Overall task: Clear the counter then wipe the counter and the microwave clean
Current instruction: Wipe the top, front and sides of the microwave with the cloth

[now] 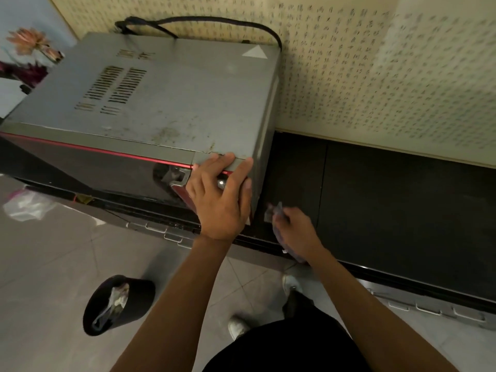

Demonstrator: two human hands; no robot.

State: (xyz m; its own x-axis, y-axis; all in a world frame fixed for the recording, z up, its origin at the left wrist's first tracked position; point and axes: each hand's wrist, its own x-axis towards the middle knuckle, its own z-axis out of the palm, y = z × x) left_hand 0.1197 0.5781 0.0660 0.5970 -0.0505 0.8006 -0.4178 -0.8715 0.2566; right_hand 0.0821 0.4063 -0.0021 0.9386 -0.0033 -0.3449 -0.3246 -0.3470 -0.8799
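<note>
Our left hand [220,200] lies spread on the front right corner of the microwave [166,98]. The fingers are apart and nearly straight, with the tips reaching over the top edge, so the hand braces the oven rather than grasping it. Just to the right of it and a little lower, our right hand [298,232] is closed around a bluish cloth [277,210]. The cloth is bunched against the oven's lower right side, where the casing meets the dark counter [402,197]. The counter runs on to the right of that hand with nothing on it that we can see.

We judge the clearing done and the wiping under way. The oven's grey top, beyond the left fingertips, shows brown smears [166,134] not yet dealt with.

The risks sit close to both hands. A hard push from the bracing hand could slide the oven away from us and strain the black cord [214,21] looped behind it. The spread fingers also rest near the controls, and pressure there might set something off, though we cannot tell whether the oven is plugged in. Crumbs swept toward us may miss the bin [112,304] on the floor, which stands below our left forearm.
</note>
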